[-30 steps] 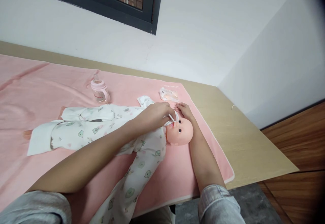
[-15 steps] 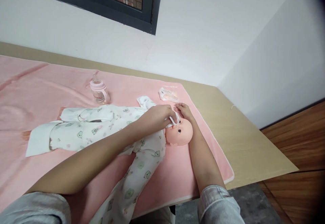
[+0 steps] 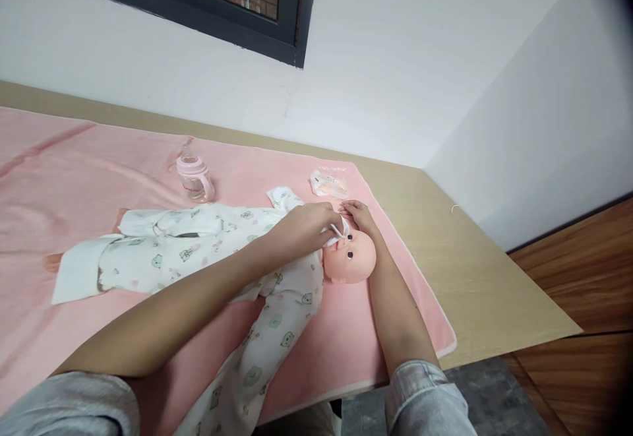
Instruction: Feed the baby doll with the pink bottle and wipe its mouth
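Note:
A baby doll [image 3: 349, 261] lies on its back in white pajamas [image 3: 198, 258] printed with green and pink figures, its bald head to the right. My left hand [image 3: 314, 223] reaches across its chest, fingers pinched on a white wipe [image 3: 340, 230] held against the face near the mouth and cheek. Both eyes and part of the red mouth show. On the head's far side, my right hand [image 3: 359, 215] rests with its fingers stretched out on the blanket, the forearm passing along the crown of the head.
Beneath everything spreads a pink blanket [image 3: 74, 159] over a tan tabletop [image 3: 435, 238]. A pink-capped baby bottle [image 3: 195, 179] stands beyond the doll's legs. Close to my right hand lies a small clear plastic packet [image 3: 329, 185]. A white wall [image 3: 376, 80] borders the table's back.
My left hand and the wipe have shifted slightly on the doll's face, and more of the mouth shows. My right hand stays in place.

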Tool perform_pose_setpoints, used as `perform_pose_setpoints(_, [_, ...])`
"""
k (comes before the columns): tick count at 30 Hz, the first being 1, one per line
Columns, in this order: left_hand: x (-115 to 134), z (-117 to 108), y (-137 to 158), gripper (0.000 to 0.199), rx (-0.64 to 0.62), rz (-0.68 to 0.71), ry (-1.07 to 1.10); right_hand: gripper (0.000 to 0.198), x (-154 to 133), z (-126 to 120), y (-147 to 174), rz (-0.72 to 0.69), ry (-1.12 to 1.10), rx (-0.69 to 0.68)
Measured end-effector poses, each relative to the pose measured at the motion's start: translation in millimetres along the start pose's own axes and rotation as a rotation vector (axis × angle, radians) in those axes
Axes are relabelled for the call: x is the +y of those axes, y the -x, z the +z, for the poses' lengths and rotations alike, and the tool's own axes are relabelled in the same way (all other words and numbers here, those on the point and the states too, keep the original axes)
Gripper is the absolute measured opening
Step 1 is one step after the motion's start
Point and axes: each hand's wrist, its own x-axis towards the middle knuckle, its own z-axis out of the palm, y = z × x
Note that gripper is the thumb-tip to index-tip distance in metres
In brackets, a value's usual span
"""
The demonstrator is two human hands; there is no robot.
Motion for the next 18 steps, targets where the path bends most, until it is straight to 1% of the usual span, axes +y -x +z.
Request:
perform_pose_setpoints(3, [-1, -7, 1, 0.023, 0.031, 0.016, -0.011, 0.002, 0, 0, 1, -0.001, 0.006, -0.005])
perform_pose_setpoints(8, [-7, -28, 4, 0.020, 0.105, -0.014, -0.026, 0.008, -6, -1, 9, -0.002, 0.017, -0.026])
perform_pose_setpoints(11, [-16, -40, 6, 0.020, 0.153, -0.022, -0.038, 0.013, -18, -2, 13, -0.028, 0.010, -0.074])
perform_pose_setpoints(13, [-24, -47, 7, 0.023, 0.200, -0.010, -0.071, 0.017, -32, -1, 18, -0.105, 0.003, -0.100])
perform_pose_setpoints(15, [-31, -52, 8, 0.026, 0.236, -0.019, -0.122, 0.020, -53, 2, 27, -0.221, -0.001, -0.132])
perform_pose_setpoints(16, [-33, -55, 9, 0.027, 0.244, -0.032, -0.154, 0.020, -65, 5, 35, -0.289, 0.004, -0.161])
perform_pose_setpoints(18, [-35, -58, 11, 0.028, 0.244, -0.063, -0.223, 0.017, -92, 14, 56, -0.435, 0.050, -0.269])
